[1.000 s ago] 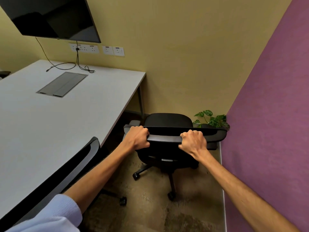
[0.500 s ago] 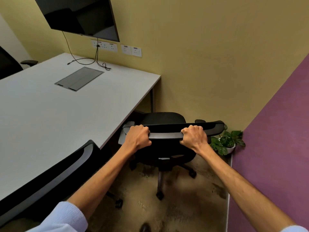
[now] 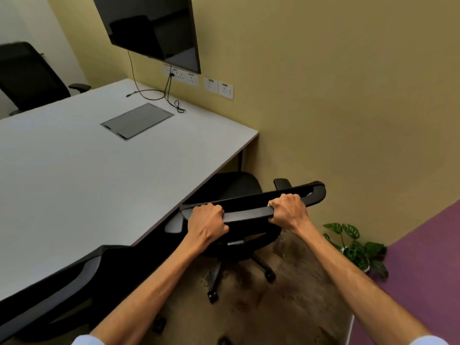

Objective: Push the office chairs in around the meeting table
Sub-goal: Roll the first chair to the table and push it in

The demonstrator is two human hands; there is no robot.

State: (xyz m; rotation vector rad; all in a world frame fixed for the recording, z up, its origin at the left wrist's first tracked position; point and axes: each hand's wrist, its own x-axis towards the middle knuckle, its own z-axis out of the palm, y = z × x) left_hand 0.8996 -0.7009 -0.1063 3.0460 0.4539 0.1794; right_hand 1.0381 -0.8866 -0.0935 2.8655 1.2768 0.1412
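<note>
Chair (image 3: 239,190) seat partly hidden under table (image 3: 99,170); both hands grip backrest.

A chair (image 3: 239,192) stood at the table's (image 3: 74,183) right edge near its far corner, seat partly beneath the top. A second chair (image 3: 49,292) sat against the near edge, a third (image 3: 27,78) beyond the far-left edge. A cable (image 3: 154,92) lay along the wall-side edge, under a wall screen (image 3: 151,28). A plant (image 3: 356,245) stood right of the first chair.
</note>
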